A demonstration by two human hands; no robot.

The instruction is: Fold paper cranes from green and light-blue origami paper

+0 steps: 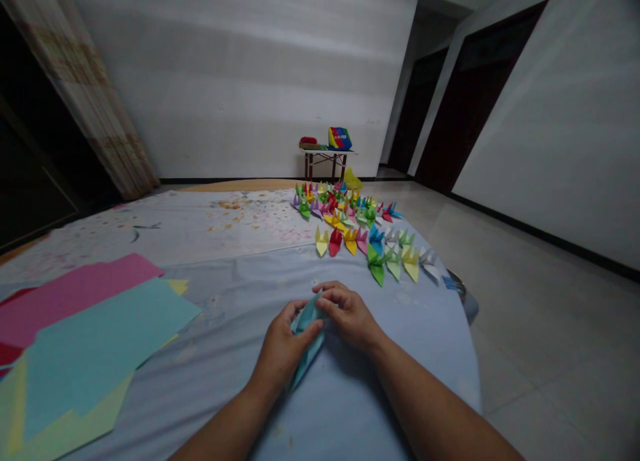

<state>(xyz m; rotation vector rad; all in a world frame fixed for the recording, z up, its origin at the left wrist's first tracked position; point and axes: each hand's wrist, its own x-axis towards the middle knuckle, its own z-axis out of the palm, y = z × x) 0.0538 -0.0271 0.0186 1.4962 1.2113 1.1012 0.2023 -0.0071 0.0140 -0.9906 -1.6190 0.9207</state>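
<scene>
Near the middle of the table, a light-blue sheet of folded paper [309,354] is held between both hands, narrowed into a long pointed shape. My left hand [287,337] grips its side, with the thumb pressed across the front. At the upper tip, my right hand [349,313] pinches the paper between thumb and fingers. Parts of the folds are hidden behind the fingers. Beyond the hands stand many finished paper cranes [376,264] in green, yellow, red, blue, pink and white, in loose rows.
Stacked coloured paper sheets [105,341] lie on the left, blue over pink, yellow and red. A pale cloth [220,407] covers the round table, whose edge curves down at the right. A small table [327,152] with a colourful box [340,138] stands by the wall.
</scene>
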